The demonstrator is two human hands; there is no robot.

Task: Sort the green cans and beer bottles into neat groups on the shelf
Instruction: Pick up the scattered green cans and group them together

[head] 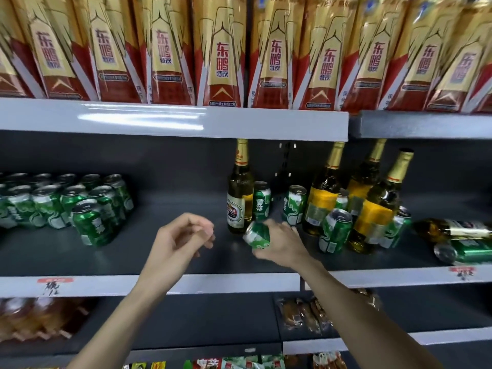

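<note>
Gold-red drink packs [221, 57] above; snack packets [303, 314] below.

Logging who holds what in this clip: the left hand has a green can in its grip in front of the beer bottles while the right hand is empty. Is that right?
Not quite: the hands are swapped. In the head view the right hand has the green can in its grip, tilted, in front of the beer bottles, while the left hand is empty, fingers loosely curled.

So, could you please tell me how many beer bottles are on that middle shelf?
5. One stands at centre behind the right hand; three stand further right among cans; one lies flat at far right. More could be hidden.
</note>
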